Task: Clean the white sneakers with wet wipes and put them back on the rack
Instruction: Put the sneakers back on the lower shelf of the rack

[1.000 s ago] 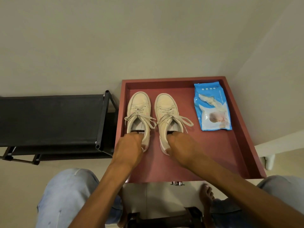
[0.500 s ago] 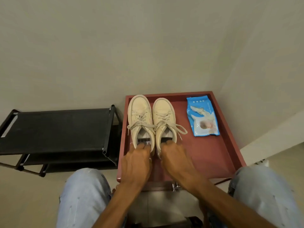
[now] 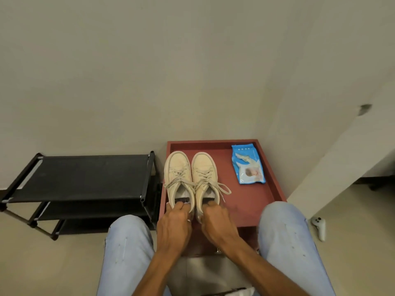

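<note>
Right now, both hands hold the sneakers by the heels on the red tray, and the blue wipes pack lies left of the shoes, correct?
One slip: the head view shows the wipes pack to the right of the sneakers, not the left. The left hand and right hand do hold the heels, on the red tray.

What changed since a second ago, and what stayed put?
The left hand and right hand slid the left sneaker and right sneaker together, closing the gap between them. Both hands keep their grip on the heels. The wipes pack, tray and rack stayed put.
</note>
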The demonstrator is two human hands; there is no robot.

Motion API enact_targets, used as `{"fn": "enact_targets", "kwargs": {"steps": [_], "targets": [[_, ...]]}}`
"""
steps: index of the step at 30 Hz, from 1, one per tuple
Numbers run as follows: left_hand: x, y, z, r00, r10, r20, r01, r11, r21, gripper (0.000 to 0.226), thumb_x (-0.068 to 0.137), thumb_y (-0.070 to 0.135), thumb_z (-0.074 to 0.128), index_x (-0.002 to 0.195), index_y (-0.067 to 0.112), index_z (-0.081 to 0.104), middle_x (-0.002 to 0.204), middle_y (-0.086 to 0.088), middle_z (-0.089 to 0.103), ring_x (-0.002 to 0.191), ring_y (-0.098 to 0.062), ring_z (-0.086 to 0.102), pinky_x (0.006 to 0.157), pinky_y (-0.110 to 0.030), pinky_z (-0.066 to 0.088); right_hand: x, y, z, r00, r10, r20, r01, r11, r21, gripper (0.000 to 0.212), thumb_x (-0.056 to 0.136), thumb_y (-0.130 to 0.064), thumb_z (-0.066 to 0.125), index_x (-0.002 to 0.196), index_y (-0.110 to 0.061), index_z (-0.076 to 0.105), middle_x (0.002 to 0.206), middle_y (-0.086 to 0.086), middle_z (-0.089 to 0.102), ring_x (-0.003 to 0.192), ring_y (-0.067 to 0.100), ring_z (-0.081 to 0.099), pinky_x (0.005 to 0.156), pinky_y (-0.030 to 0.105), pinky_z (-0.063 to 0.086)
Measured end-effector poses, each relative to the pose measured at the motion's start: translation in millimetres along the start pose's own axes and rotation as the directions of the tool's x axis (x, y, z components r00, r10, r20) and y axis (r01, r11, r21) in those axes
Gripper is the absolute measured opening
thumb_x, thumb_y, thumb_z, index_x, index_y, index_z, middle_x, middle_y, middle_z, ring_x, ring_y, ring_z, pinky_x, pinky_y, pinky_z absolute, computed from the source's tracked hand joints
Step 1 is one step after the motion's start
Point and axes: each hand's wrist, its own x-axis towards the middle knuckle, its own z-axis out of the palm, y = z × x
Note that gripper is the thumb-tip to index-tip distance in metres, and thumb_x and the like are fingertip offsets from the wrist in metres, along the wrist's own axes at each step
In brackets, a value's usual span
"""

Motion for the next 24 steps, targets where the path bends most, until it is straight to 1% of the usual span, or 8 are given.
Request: {"fn": "enact_targets", "kwargs": {"steps": [2,6,8,10,13,15,21,24], "targets": [[-4,-1,-4,1.000,-0.016,0.007,0.016,1.000,-0.026,0.032,0.059,-0.002,0.086,0.079,0.019,0.071,0.074,0.002,0.065,0.058,-0.027,0.062,0.039,-0.031,0.043,-5,-5,-2,1.000,0.001,-0.022,-0.001,1.000,0.002,0.017,0.083,-0.007,0.053,0.097,-0.009,0.063,0.100,0.013,0.062,0.090,0.039,0.062,0.070,0.040,0.050],[-11,-4,-9,0.999,-0.050,-0.013,0.049,0.997,-0.059,0.026,0.068,0.001,0.079,0.087,0.018,0.071,0.081,0.001,0.065,0.072,-0.028,0.064,0.045,-0.030,0.039,-8,-13,-10,0.999,-0.022,-0.042,0.022,1.000,-0.001,0.016,0.083,-0.009,0.054,0.095,-0.008,0.064,0.097,0.014,0.062,0.086,0.038,0.062,0.070,0.041,0.051],[-13,-7,-10,0.998,-0.060,-0.024,0.058,0.995,-0.078,0.026,0.071,0.002,0.077,0.090,0.018,0.071,0.084,0.002,0.066,0.074,-0.029,0.064,0.047,-0.028,0.035,-8,-17,-14,0.998,-0.041,-0.045,0.041,0.999,-0.010,0.015,0.083,-0.008,0.053,0.093,-0.007,0.063,0.095,0.014,0.061,0.085,0.039,0.061,0.069,0.041,0.050],[-14,-8,-11,0.998,-0.051,-0.029,0.048,0.995,-0.091,0.027,0.070,0.001,0.077,0.091,0.018,0.072,0.086,0.002,0.068,0.071,-0.027,0.064,0.047,-0.026,0.034,-8,-19,-16,0.997,-0.047,-0.053,0.047,0.999,-0.016,0.015,0.084,-0.006,0.051,0.092,-0.006,0.063,0.095,0.015,0.061,0.084,0.039,0.061,0.067,0.041,0.050],[-18,-13,-14,0.998,-0.024,-0.064,0.016,0.993,-0.117,0.029,0.068,-0.001,0.081,0.090,0.017,0.071,0.083,0.002,0.067,0.064,-0.025,0.062,0.045,-0.028,0.041,-10,-24,-18,0.997,-0.054,-0.057,0.053,0.998,-0.019,0.017,0.083,-0.003,0.049,0.092,-0.007,0.063,0.093,0.014,0.061,0.082,0.038,0.061,0.065,0.040,0.051],[-22,-18,-18,0.996,-0.025,-0.087,0.014,0.992,-0.123,0.028,0.069,0.001,0.081,0.088,0.017,0.069,0.082,0.002,0.065,0.062,-0.025,0.062,0.044,-0.031,0.046,-11,-28,-18,0.996,-0.067,-0.057,0.065,0.997,-0.029,0.018,0.083,-0.002,0.049,0.092,-0.007,0.063,0.094,0.014,0.061,0.083,0.039,0.061,0.064,0.038,0.048],[-37,-40,-25,0.988,-0.077,-0.131,0.060,0.990,-0.129,0.033,0.066,-0.003,0.083,0.089,0.018,0.072,0.078,0.002,0.067,0.058,-0.020,0.061,0.047,-0.025,0.044,-9,-49,-8,0.987,-0.160,-0.022,0.160,0.987,-0.029,0.023,0.085,-0.001,0.047,0.098,-0.006,0.065,0.098,0.015,0.061,0.086,0.038,0.061,0.063,0.038,0.045],[-45,-55,-29,0.985,-0.126,-0.117,0.111,0.985,-0.129,0.034,0.067,-0.006,0.081,0.090,0.017,0.073,0.078,0.001,0.067,0.058,-0.018,0.061,0.050,-0.020,0.041,-4,-67,2,0.978,-0.210,0.016,0.210,0.978,0.004,0.020,0.088,-0.006,0.051,0.100,-0.006,0.066,0.097,0.014,0.062,0.087,0.035,0.062,0.063,0.035,0.042]]}}
